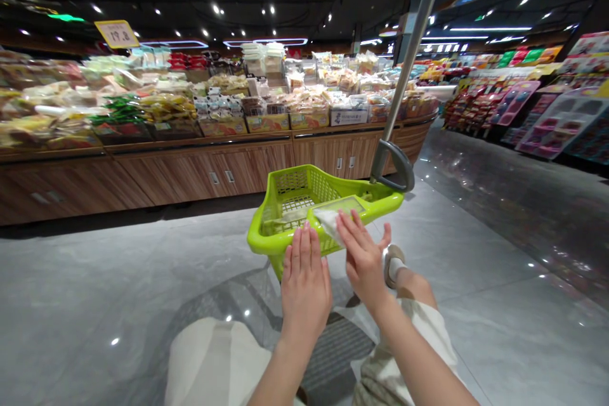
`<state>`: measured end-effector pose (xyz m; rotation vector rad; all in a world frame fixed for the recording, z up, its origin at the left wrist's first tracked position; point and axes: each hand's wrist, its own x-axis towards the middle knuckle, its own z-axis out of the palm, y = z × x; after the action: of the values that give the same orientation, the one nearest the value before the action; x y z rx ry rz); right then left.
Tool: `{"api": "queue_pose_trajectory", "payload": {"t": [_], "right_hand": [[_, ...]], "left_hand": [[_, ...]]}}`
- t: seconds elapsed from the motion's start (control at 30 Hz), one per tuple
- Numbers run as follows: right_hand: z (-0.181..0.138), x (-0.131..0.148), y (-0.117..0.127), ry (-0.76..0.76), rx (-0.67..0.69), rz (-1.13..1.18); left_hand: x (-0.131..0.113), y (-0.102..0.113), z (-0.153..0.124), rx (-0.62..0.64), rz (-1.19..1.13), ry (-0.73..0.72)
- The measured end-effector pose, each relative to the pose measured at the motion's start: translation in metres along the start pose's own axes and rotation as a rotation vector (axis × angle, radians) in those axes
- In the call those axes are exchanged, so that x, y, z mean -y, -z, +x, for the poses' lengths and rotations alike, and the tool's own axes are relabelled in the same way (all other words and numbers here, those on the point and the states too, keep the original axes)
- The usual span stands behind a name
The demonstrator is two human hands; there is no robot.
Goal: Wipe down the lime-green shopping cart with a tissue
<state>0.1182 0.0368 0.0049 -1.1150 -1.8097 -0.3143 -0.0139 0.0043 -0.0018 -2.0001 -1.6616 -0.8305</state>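
A lime-green plastic shopping basket [266, 238] stands on the grey floor in front of me, with a long grey pull handle [404, 76] rising up to the right. My left hand [304, 282] is flat with fingers together, its tips near the basket's near rim. My right hand [364, 254] presses a white wipe or tissue [328, 221] against the basket's near rim, fingers spread over it. A pale flat packet [340, 205] lies at the basket's near edge just beyond the wipe. My knees in light trousers show below.
A long wooden display counter [214, 168] piled with packaged snacks runs across the back, with a yellow price sign [117, 33] above. Shelves of colourful goods [547, 114] line the right. My shoe [392, 263] rests by the basket. Glossy floor spreads left and right.
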Motion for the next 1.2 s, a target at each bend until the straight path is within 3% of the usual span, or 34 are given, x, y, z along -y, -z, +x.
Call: {"api": "queue_pose_trajectory", "payload": {"t": [0.1,0.2,0.27,0.37,0.47,0.63,0.73,0.8,0.9,1.0,1.2], "right_hand": [[-0.002,-0.040,0.000,-0.225,-0.158,-0.054],[-0.001,-0.041,-0.004,-0.312,-0.202,-0.066],[0.001,-0.017,-0.006,-0.232,-0.145,-0.047],[0.002,0.022,-0.007,0.009,-0.015,0.002],[0.002,0.021,-0.004,0.131,0.026,0.020],[-0.001,-0.041,-0.005,-0.174,-0.198,-0.035],[0.000,-0.044,-0.009,-0.300,-0.250,-0.060],[0.003,-0.024,-0.010,-0.243,-0.181,-0.060],[0.005,0.010,-0.006,-0.009,-0.004,0.003],[0.006,0.009,-0.001,0.104,0.060,0.048],[0.005,-0.055,0.000,-0.283,-0.198,-0.055]], "left_hand": [[-0.002,0.002,0.001,0.004,0.000,0.005],[-0.004,0.002,0.001,-0.001,-0.008,0.013],[-0.005,0.001,0.001,-0.014,-0.012,0.018],[-0.004,-0.001,0.000,-0.035,-0.004,0.000],[-0.001,-0.001,-0.001,-0.038,0.007,-0.017],[-0.001,0.004,0.000,-0.011,-0.008,-0.003],[-0.004,0.004,0.002,-0.003,-0.015,0.005],[-0.006,0.003,0.002,-0.004,-0.014,0.012],[-0.006,0.000,0.002,-0.024,-0.006,0.014],[-0.004,0.001,0.001,-0.033,-0.006,0.004],[-0.002,0.004,0.000,0.000,0.001,0.003]]}}
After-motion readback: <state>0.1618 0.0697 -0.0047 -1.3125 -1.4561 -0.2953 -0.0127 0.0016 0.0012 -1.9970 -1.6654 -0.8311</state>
